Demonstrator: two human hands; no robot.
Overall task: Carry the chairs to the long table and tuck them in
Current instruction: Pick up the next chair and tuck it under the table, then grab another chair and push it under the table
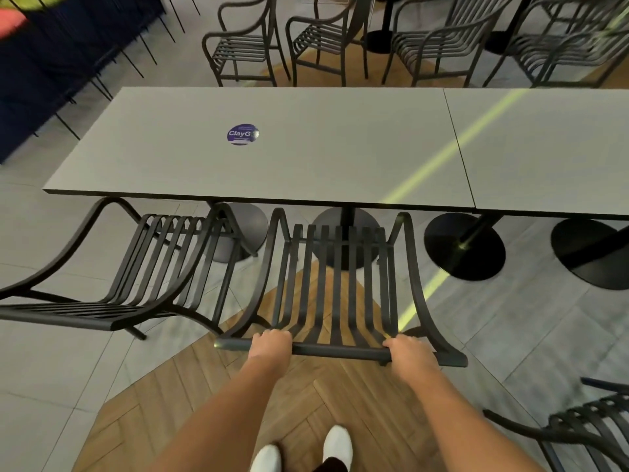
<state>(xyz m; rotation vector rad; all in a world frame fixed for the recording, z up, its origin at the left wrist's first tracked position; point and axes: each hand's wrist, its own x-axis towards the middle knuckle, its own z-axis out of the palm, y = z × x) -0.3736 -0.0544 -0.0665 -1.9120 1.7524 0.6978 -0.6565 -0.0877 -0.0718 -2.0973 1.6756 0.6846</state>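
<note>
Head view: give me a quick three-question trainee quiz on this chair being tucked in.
1. True or false: both hands grip the top rail of the slatted chair.
2. Which object lies on the long table? A) a cup B) a round purple sticker C) a tray
3. Fill in: the neighbouring chair stands on the person's ____ side.

Key:
1. True: left hand and right hand both curl over the rail.
2. B
3. left
</note>
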